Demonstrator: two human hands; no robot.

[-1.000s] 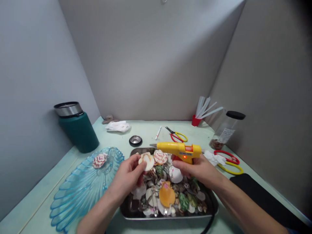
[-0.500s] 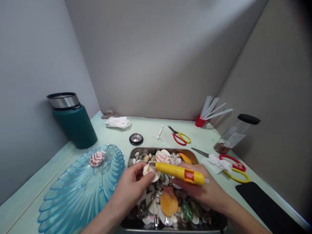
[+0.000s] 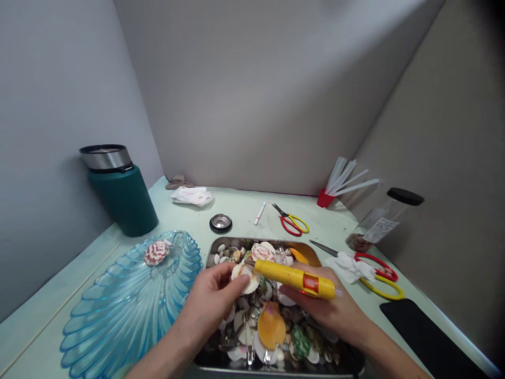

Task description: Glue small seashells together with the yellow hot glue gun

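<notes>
Between thumb and fingers, my left hand (image 3: 215, 295) pinches a pale scallop shell (image 3: 251, 282), its inner side facing up. My right hand (image 3: 325, 302) is wrapped round a yellow hot glue gun (image 3: 284, 275) with a clear glue stick showing at its rear. The gun's nozzle lies at the top edge of the pale shell; whether it touches, I cannot tell. Both hands are over a metal tray (image 3: 213, 363) of mixed shells, among them an orange scallop shell (image 3: 271, 326). A blue shell-shaped glass dish (image 3: 130, 310) to the left bears a red-and-white scallop shell (image 3: 157, 253).
A teal bottle (image 3: 122, 197) stands back left, near a round lid (image 3: 221, 223) and white tissue (image 3: 192, 196). Small scissors (image 3: 291, 221), larger scissors (image 3: 381, 272), a red cup of glue sticks (image 3: 325, 198), a clear jar (image 3: 382, 223) and a black slab (image 3: 422, 326) lie rightward.
My right hand has lowered the glue gun and tilted it so its nozzle meets the shell's edge. My left hand keeps the same shell. The view has shifted slightly.
</notes>
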